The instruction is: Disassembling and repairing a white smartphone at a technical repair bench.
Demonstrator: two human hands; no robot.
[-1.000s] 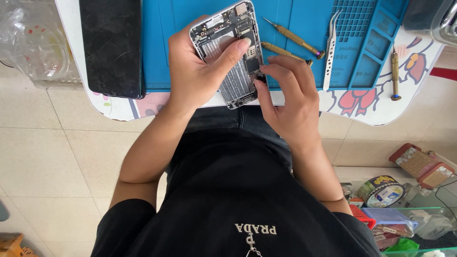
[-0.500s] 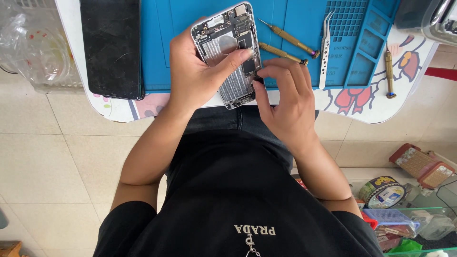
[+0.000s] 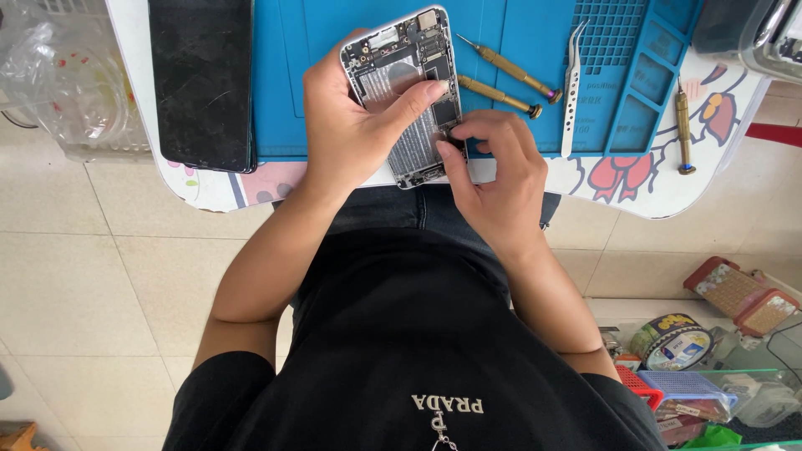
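Compared with the frame one second earlier, the opened phone chassis (image 3: 409, 96) sits in almost the same place over the blue work mat (image 3: 535, 50). The left hand (image 3: 351, 134) remains wrapped around its left edge, thumb laid across the exposed internals. The right hand (image 3: 493, 171) has moved little; its fingertips are pinched together at the chassis's right edge, close to the thumb. The two hands appear slightly closer than before.

What the right fingertips pinch is too small to make out. The lower end of the chassis is hidden behind both hands. Two brass-coloured screwdrivers (image 3: 505, 83) and the tweezers (image 3: 571, 83) lie on the mat just right of the chassis, unmoved. The detached dark screen panel (image 3: 202, 79) lies at left, its top cut off by the frame edge.
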